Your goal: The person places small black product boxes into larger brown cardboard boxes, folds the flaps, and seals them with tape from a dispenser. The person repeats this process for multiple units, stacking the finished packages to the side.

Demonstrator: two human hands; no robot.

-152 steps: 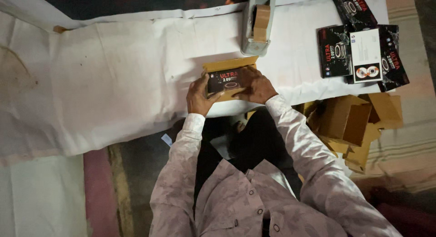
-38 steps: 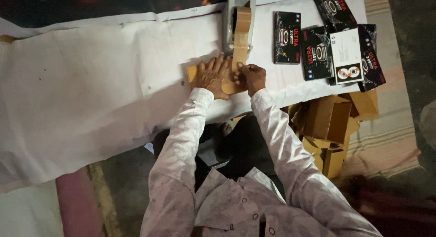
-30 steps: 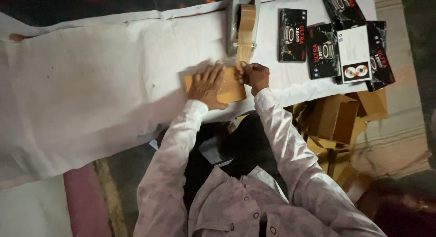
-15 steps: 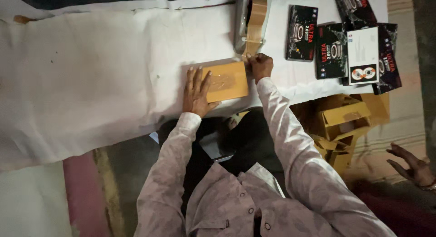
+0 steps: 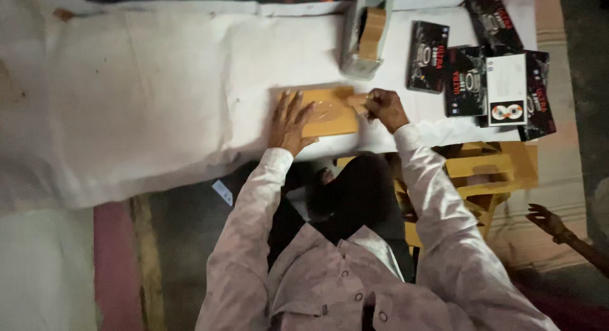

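Brown paper wraps the flat parcel [image 5: 327, 112] that lies near the middle of the frame on the white-covered counter [image 5: 158, 96], close to its near edge. Your left hand [image 5: 290, 123] lies flat on the parcel's left part with the fingers spread wide. Your right hand [image 5: 384, 108] sits at the parcel's right edge, fingers pinched narrow on a strip of brown tape [image 5: 355, 100] that crosses the parcel's upper right corner. Just above the parcel, at the top centre of the frame, stands a grey tape dispenser [image 5: 365, 33] with a brown roll in it. To the upper right lie several black printed boxes [image 5: 428, 56], one overlaid by a white card [image 5: 506, 90]. Below them, right of centre, folded yellow-brown cartons [image 5: 485, 172] are stacked beside your knee. Another person's hand [image 5: 545, 220] shows at the lower right, well apart from yours.
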